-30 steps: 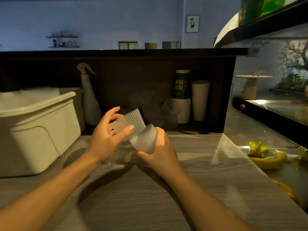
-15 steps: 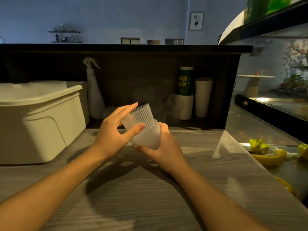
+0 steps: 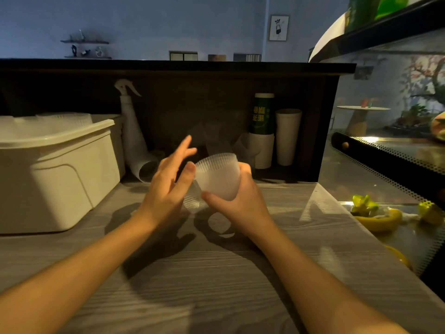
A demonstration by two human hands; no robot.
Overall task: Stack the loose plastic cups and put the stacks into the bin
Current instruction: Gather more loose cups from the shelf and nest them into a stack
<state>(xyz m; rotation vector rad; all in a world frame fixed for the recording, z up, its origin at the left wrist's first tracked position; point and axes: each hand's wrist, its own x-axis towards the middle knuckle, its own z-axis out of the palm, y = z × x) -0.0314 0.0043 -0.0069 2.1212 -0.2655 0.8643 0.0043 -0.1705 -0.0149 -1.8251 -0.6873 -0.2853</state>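
My right hand point(image 3: 240, 203) grips a ribbed translucent plastic cup stack point(image 3: 218, 175) above the wooden counter point(image 3: 216, 273), its rim tilted away from me. My left hand point(image 3: 168, 186) is beside it with straight, spread fingers; its thumb touches the cup's left side. A ribbed part shows below the stack between my hands. The white bin point(image 3: 55, 172) stands at the left, with ribbed cups point(image 3: 65, 118) showing above its rim.
A white spray bottle point(image 3: 131, 131) leans behind the bin. A green-labelled cup stack point(image 3: 261, 131) and white paper cups point(image 3: 287, 136) stand under the dark shelf. A glass display case point(image 3: 385, 184) with yellow and green items borders the counter on the right.
The cup my left hand held has gone into the one in my right hand. My left hand has let go and spread its fingers.
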